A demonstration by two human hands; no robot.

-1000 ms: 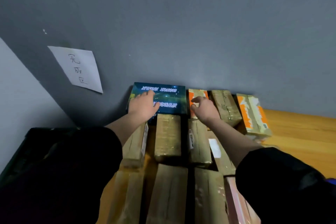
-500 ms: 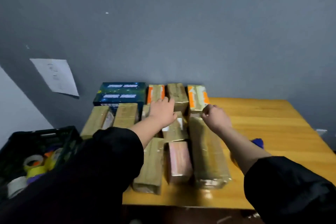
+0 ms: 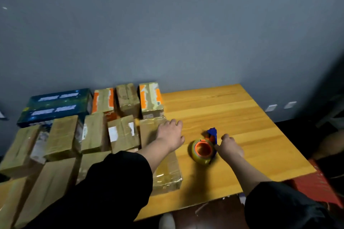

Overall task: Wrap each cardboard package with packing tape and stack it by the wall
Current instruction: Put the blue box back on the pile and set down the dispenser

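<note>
Several taped cardboard packages [image 3: 122, 132] lie in rows on the left half of the wooden table [image 3: 232, 113], up against the grey wall. A dark blue printed box [image 3: 55, 107] sits at the back left. My left hand [image 3: 170, 135] hovers with relaxed fingers over the rightmost long package [image 3: 165, 171]. A tape dispenser [image 3: 204, 148], blue-framed with an orange core and a yellowish roll, stands on the table to the right of that package. My right hand [image 3: 229, 145] is at the dispenser's right side, fingers curled beside its blue frame; whether it grips it is unclear.
Two orange-and-white boxes [image 3: 150, 96] stand among the back row by the wall. A red box [image 3: 316, 184] sits below the table's right edge. Wall sockets [image 3: 270, 108] show at the far right. The table's right half holds only the dispenser.
My view has swung right, away from the wall corner. Both hands pulled back from the back-row packages; the right hand has reached the tape dispenser, and the left moved over the rightmost package.
</note>
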